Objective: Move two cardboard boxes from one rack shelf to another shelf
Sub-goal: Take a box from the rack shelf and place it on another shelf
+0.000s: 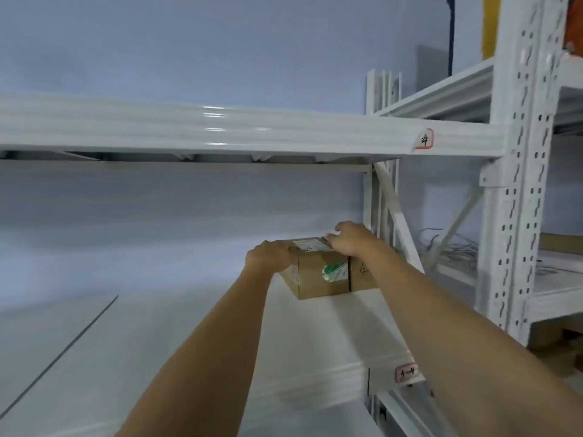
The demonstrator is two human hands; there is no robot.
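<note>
While both bare arms are stretched forward, a cardboard box is clamped between the two hands on a white rack shelf. Its left top edge is gripped by the left hand, and its top right is covered by the right hand. Just beside it, under the right hand, a second box is seen, touching the first.

**Around the rack**

From my remote seat I saw a pale blue wall behind everything. A tangle of grey cables lay on the neighbouring shelf at the right. Near the top right corner hung a yellow sheet, with an orange item just beyond the perforated white upright.
</note>
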